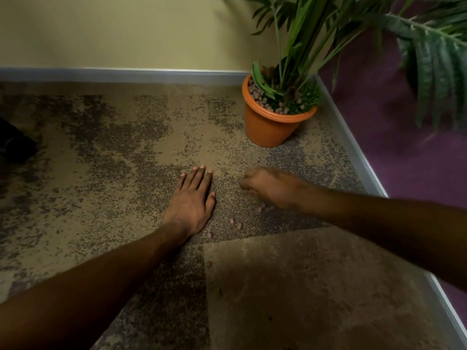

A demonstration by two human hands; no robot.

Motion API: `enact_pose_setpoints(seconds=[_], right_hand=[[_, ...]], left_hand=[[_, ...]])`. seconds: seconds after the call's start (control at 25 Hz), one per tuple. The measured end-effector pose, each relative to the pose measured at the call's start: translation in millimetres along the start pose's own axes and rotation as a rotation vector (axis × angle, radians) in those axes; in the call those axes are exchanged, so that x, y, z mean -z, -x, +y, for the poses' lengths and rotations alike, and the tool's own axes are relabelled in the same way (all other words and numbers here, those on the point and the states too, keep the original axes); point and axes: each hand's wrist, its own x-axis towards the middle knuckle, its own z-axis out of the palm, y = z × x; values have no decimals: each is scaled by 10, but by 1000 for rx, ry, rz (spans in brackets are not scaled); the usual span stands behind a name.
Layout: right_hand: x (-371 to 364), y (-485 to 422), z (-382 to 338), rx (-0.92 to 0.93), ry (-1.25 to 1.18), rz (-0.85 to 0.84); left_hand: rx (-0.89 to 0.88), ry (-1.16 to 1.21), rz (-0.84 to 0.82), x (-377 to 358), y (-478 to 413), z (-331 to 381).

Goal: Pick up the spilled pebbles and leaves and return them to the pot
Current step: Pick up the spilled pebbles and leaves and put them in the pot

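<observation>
Roughly six pebbles (238, 226) lie on the carpet (101, 147), well short of one orange pot (267, 127). The left hand (190, 200) lies flat beside them, holding nothing. The right hand (267, 185) is blurred with curled fingers, contents unclear.

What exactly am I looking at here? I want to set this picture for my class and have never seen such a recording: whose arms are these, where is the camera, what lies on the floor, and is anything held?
There is no machine here. These are a person's two bare arms, filmed by one wide-angle camera worn on their head, which looks forward and down. The left hand lies flat, fingers straight, on the speckled carpet. The right hand is blurred and its fingers curl downward; whether it holds anything cannot be told. Near the hands, a few small pinkish pebbles lie loose on the carpet. In the corner stands an orange pot with a green plant and more such pebbles inside. I cannot make out any spilled leaves.
</observation>
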Motion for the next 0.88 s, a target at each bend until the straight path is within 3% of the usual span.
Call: enact_pose_setpoints(seconds=[0.28, 0.48, 0.6, 0.88], right_hand=[[1303, -666, -78, -53, 134, 168], [1571, -862, 121, -374, 266, 353], [1589, -937, 259, -526, 340, 348], [1446, -1120, 405, -569, 421, 280]], left_hand=[[16, 18, -17, 42, 5, 18], [18, 13, -18, 41, 3, 30], [20, 22, -15, 34, 8, 32], [31, 15, 3, 1, -2, 30]])
